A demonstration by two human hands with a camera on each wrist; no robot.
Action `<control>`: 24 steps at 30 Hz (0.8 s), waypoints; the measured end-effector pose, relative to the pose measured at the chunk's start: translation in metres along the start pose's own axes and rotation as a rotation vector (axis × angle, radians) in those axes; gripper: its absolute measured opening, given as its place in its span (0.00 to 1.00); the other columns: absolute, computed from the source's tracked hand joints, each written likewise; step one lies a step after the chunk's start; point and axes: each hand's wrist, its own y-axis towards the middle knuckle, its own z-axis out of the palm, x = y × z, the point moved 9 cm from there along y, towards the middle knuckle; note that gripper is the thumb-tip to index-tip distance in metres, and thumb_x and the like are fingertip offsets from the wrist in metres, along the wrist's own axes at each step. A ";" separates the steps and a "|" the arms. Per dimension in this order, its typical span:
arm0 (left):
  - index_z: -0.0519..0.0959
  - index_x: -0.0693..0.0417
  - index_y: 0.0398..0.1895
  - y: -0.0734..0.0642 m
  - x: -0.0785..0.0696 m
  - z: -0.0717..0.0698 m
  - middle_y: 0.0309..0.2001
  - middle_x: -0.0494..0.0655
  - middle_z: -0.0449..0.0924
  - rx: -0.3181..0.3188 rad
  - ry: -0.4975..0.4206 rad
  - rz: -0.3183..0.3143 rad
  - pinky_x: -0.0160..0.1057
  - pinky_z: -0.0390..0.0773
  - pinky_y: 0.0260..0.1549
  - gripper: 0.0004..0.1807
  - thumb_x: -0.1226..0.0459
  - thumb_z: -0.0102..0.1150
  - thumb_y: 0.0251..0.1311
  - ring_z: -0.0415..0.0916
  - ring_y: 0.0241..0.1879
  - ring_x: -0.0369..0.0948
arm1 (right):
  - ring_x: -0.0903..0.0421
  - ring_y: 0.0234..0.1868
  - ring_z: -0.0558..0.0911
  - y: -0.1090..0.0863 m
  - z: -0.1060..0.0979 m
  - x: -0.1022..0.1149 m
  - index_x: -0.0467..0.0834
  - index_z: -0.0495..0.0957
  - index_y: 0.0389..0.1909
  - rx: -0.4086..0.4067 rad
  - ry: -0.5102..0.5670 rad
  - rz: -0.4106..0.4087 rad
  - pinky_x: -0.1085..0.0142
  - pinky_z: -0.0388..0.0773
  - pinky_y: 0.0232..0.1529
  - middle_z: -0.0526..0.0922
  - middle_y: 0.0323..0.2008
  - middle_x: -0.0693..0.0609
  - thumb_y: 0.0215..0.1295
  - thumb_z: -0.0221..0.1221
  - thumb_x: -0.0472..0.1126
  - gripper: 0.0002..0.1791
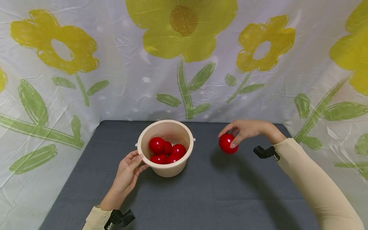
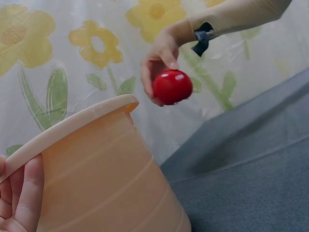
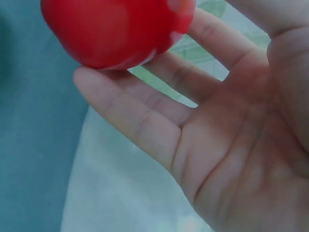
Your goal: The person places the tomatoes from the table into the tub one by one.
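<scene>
A cream bucket (image 1: 166, 171) stands on the dark cloth, left of centre in the head view. Several shiny red tomatoes (image 1: 157, 145) lie inside it. At the bucket's left front, my left hand (image 1: 127, 172) pinches the rim, thumb on top and fingers against the outer wall. To the right of the bucket, my right hand (image 1: 244, 131) holds one more tomato (image 1: 228, 143) above the cloth, between thumb and fingertips. The right wrist view shows that tomato (image 3: 116, 31) at the fingertips, apart from the palm.
A dark grey cloth (image 1: 201, 198) covers the table. Behind it hangs a pale curtain (image 1: 123, 86) printed with yellow flowers and green leaves. Small white handle knobs (image 1: 194, 139) stick out at the bucket's sides. A black wrist mount (image 1: 264, 152) sits at my right sleeve.
</scene>
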 end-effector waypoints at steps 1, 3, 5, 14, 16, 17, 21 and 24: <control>0.61 0.66 0.57 0.000 0.000 0.000 0.43 0.42 0.78 0.000 0.001 0.001 0.29 0.86 0.39 0.17 0.69 0.51 0.71 0.80 0.40 0.31 | 0.46 0.56 0.78 0.002 -0.002 0.003 0.44 0.75 0.63 0.000 -0.012 -0.005 0.56 0.85 0.50 0.74 0.63 0.40 0.61 0.67 0.40 0.28; 0.61 0.66 0.56 0.000 0.000 0.000 0.44 0.42 0.77 0.002 0.002 0.003 0.29 0.86 0.39 0.16 0.69 0.50 0.71 0.80 0.40 0.31 | 0.45 0.58 0.77 0.006 -0.005 0.010 0.44 0.74 0.63 0.006 -0.016 -0.012 0.56 0.85 0.50 0.74 0.63 0.40 0.61 0.66 0.40 0.28; 0.61 0.66 0.56 0.001 0.001 0.000 0.45 0.42 0.77 0.007 0.000 0.005 0.29 0.86 0.39 0.15 0.69 0.50 0.72 0.80 0.40 0.30 | 0.44 0.59 0.76 0.009 -0.008 0.016 0.44 0.74 0.64 0.012 -0.027 -0.013 0.56 0.85 0.51 0.74 0.64 0.41 0.62 0.66 0.40 0.28; 0.62 0.65 0.55 0.001 0.001 -0.001 0.45 0.43 0.76 0.006 -0.005 0.007 0.29 0.86 0.38 0.15 0.69 0.51 0.71 0.80 0.41 0.32 | 0.44 0.59 0.75 0.023 -0.026 0.047 0.44 0.72 0.65 0.025 -0.068 -0.009 0.55 0.84 0.52 0.73 0.64 0.42 0.60 0.66 0.42 0.31; 0.62 0.65 0.56 0.000 0.001 0.000 0.45 0.43 0.76 0.007 -0.001 0.005 0.29 0.86 0.39 0.15 0.69 0.51 0.71 0.80 0.41 0.32 | 0.44 0.59 0.75 0.027 -0.030 0.054 0.45 0.72 0.66 0.020 -0.079 -0.013 0.55 0.84 0.52 0.74 0.64 0.44 0.59 0.67 0.42 0.32; 0.62 0.65 0.56 0.000 0.001 0.000 0.45 0.43 0.76 0.008 -0.001 0.004 0.29 0.86 0.39 0.15 0.69 0.51 0.71 0.80 0.41 0.32 | 0.45 0.60 0.75 0.028 -0.032 0.057 0.45 0.72 0.66 0.016 -0.082 -0.010 0.54 0.84 0.52 0.74 0.64 0.44 0.59 0.67 0.42 0.32; 0.61 0.65 0.56 0.000 0.001 0.000 0.44 0.43 0.77 0.010 -0.007 0.008 0.29 0.86 0.38 0.15 0.70 0.51 0.71 0.80 0.40 0.32 | 0.46 0.59 0.76 0.036 -0.037 0.069 0.48 0.72 0.67 0.018 -0.088 -0.014 0.55 0.84 0.53 0.74 0.64 0.47 0.60 0.66 0.42 0.32; 0.61 0.66 0.56 0.001 0.000 0.000 0.44 0.43 0.77 0.010 -0.017 0.014 0.29 0.86 0.38 0.15 0.70 0.50 0.71 0.80 0.39 0.32 | 0.47 0.57 0.78 0.045 -0.038 0.078 0.48 0.71 0.67 0.034 -0.083 -0.025 0.55 0.84 0.54 0.74 0.64 0.46 0.61 0.65 0.42 0.31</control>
